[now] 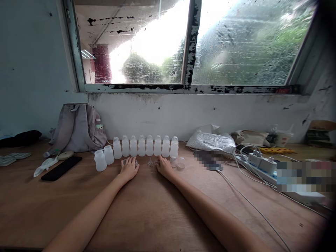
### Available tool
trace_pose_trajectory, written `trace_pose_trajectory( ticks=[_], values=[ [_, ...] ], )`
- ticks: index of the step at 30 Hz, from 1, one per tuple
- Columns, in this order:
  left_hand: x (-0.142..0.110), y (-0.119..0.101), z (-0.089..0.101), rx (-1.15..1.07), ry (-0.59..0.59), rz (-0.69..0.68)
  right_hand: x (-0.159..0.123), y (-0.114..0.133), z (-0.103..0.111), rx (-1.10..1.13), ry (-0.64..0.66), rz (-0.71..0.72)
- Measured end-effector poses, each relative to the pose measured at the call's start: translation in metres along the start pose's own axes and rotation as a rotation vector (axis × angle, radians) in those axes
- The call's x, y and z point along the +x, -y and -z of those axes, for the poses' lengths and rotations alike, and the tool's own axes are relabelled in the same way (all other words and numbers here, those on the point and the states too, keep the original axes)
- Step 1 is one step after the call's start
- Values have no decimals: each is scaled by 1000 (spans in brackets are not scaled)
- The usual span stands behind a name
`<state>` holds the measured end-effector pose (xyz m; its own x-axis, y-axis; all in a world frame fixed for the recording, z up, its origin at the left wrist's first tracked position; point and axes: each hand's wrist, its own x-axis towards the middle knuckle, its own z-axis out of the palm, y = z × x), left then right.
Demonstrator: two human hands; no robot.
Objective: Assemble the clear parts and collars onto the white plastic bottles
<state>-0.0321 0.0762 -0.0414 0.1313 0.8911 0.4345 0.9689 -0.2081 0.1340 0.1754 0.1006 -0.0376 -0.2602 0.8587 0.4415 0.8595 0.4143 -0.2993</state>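
My left hand (129,168) lies palm down on the table with its fingers spread over clear plastic parts (135,162), which it partly covers. The fingertips of my right hand (165,166) close in on a small clear plastic part (156,162), mostly hidden by them. Between the hands lies a clear nipple-shaped piece with a round base (150,162). Clear rings (180,166) rest to the right of my right hand. Behind stands a row of several frosted bottles (141,147) with clear caps. Two uncapped frosted bottles (100,161) stand at the left, open-topped.
At left are a grey backpack (76,127), a black phone (61,168), a white crumpled item (45,167) and a round beige object (65,155). To the right lie a silvery bubble-wrap bag (211,140), a blurred device, cables (246,196) and a power strip (262,169) with chargers.
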Motion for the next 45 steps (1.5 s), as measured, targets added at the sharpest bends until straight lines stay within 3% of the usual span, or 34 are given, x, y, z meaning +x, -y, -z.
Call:
trace_pose_trajectory(
  ticks=[6,10,24,29,34,38,41,45],
  values=[
    [-5,-22,21,-37,-14,-273,-1,2,2,9,-22,25],
    [-11,-39,24,-48,23,-402,-2,5,4,-3,-19,77],
    [-12,-35,6,-54,40,-328,-6,7,1,-82,0,167],
    [-12,-38,13,-49,11,-320,-7,7,1,-113,7,171],
    [14,-21,52,-21,-188,-159,-8,9,3,-141,-35,162],
    [46,18,88,162,-528,195,-8,10,4,-139,-67,176],
    [61,41,98,259,-478,312,-8,10,4,-134,-81,191],
    [62,49,90,276,-350,321,-8,9,4,-134,-92,204]
  ],
)
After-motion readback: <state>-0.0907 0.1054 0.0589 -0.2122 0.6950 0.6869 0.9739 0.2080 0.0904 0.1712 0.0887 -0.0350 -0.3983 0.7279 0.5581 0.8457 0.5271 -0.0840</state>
